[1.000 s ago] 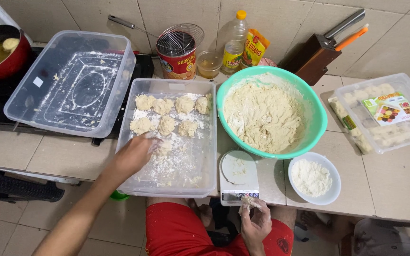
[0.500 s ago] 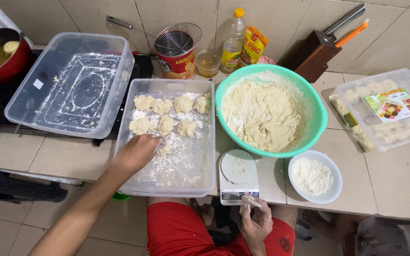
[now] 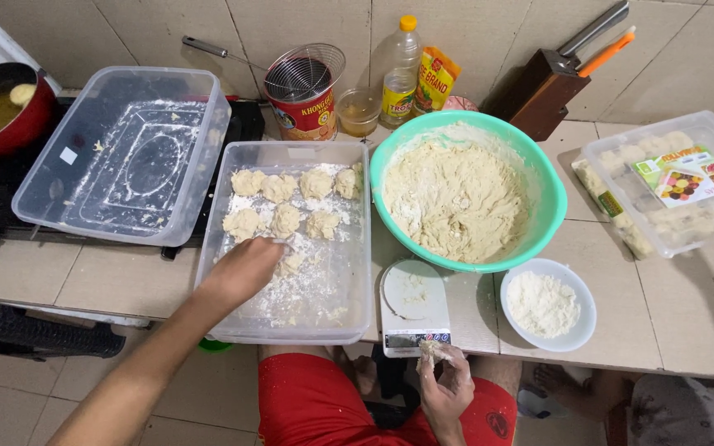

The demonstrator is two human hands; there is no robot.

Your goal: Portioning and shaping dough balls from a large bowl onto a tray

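Dough lump (image 3: pixel 292 263): we are pressing it with our left hand (image 3: pixel 245 268), fingers curled over it, inside the floured tray (image 3: pixel 349 272). Beyond it in the tray, seven shaped pieces (image 3: pixel 284 205) are lying done. Right of the tray, our right hand (image 3: pixel 444 381) is pinching a dough scrap beside the scale (image 3: pixel 412 307); the green bowl (image 3: pixel 552 206) is holding much unportioned dough.

A single head-worn camera looks steeply down from above the seated person, facing the tiled wall across the counter (image 3: pixel 68 272). It sits fairly near, taking in the whole worktop from stove edge to right containers. No second view overlaps it.
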